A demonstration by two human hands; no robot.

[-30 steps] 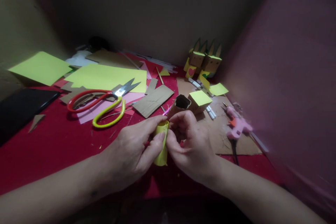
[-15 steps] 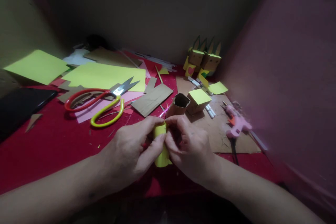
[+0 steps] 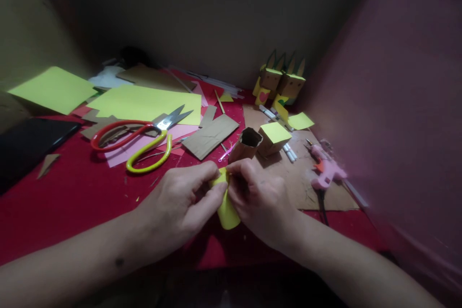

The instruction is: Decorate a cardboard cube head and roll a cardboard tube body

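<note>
Between my two hands is a small piece of yellow paper (image 3: 228, 209), curved like a roll. My left hand (image 3: 187, 197) pinches its upper left part with thumb and forefinger. On the other side my right hand (image 3: 263, 202) has its fingertips pressed together at the top edge of the paper. Just beyond my fingers stands an open brown cardboard tube (image 3: 242, 150). A cardboard box with a yellow top (image 3: 275, 139) sits to the right of the tube. My fingers hide part of the paper.
Scissors (image 3: 163, 126) with red and yellow handles lie at left on paper scraps and a yellow sheet (image 3: 144, 103). A pink glue gun (image 3: 327, 168) rests on a cardboard sheet (image 3: 310, 197) at right. Two cardboard figures (image 3: 292, 85) stand at the back.
The yellow paper has tilted, its lower end swinging to the right and showing a smoother curved face. Both hands keep hold of it, with the left fingers slightly shifted.
</note>
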